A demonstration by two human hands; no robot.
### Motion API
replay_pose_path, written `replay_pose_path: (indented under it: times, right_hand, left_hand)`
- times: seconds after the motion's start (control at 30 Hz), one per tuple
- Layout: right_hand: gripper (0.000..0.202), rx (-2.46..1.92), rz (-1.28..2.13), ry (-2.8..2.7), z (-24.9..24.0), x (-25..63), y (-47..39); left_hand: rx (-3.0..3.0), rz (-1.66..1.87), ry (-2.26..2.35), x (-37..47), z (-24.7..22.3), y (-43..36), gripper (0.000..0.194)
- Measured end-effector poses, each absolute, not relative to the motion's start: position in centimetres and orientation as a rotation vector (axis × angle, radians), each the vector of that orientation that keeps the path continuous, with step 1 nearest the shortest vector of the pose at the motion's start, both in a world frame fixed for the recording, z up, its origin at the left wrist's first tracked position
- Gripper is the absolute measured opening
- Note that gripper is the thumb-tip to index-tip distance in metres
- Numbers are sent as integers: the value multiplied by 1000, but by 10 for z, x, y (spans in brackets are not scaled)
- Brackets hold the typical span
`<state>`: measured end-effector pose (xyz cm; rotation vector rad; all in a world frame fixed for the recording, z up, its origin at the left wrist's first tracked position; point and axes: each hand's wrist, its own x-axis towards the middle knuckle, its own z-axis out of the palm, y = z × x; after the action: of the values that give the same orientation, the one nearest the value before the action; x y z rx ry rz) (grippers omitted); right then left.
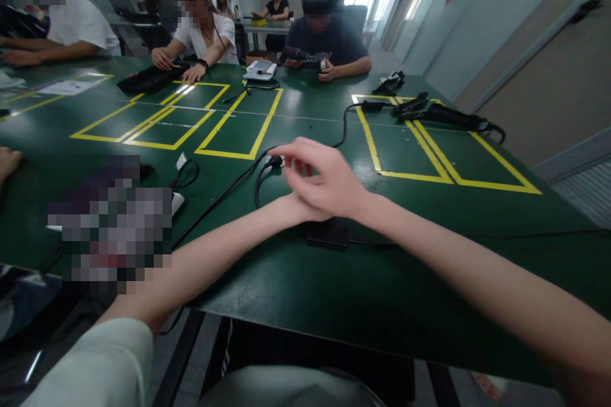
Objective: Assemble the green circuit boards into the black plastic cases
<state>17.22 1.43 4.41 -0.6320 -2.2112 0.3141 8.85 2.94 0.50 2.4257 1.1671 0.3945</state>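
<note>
My right hand [329,175] crosses over my left, its fingers loosely bent and apart, pointing left. A black cable plug [275,161] is right at its fingertips; I cannot make out a grip on it. My left hand [310,210] lies beneath the right one, at the wrist crossing, and its fingers are hidden. Just below both hands, a flat black box on a cable [328,235] rests on the green table [267,286].
Yellow tape rectangles [415,177] mark the table. A black corded device [443,116] lies at the right. A white device [260,70] sits toward the far side, near a person holding a power drill [293,54]. Another person handles a black tray [150,79]. Blurred-out items lie left.
</note>
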Motion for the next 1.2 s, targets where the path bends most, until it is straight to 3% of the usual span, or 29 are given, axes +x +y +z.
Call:
replay_pose_path:
  times: [0.17,0.37,0.6,0.8,1.0,1.07,1.2]
  right_hand:
    - [13,-946,276,-2090,15,268,-28]
    - [49,-966,280,-2489,-25,252,-57]
    - [55,-1039,-17,-2758,-27,240,-56]
    - [58,-997,53,-2829,-25,242,-53]
    - [47,-1331,174,-2304,-4,316,-44]
    - [46,-1502,145,-1985,16,355,-39]
    - [47,-1858,40,-1323,56,420,-26]
  left_hand:
    - [2455,362,1152,49,11,32,38]
    - [2409,535,1250,18,-3,25,46]
    - [2475,655,1311,-3,-12,30,47]
    - [2573,840,1224,-6,-11,30,46]
    - [2598,1417,1045,-8,0,21,35]
    - [2644,1376,942,-6,-2,20,32]
    - [2762,948,752,3,-15,21,31]
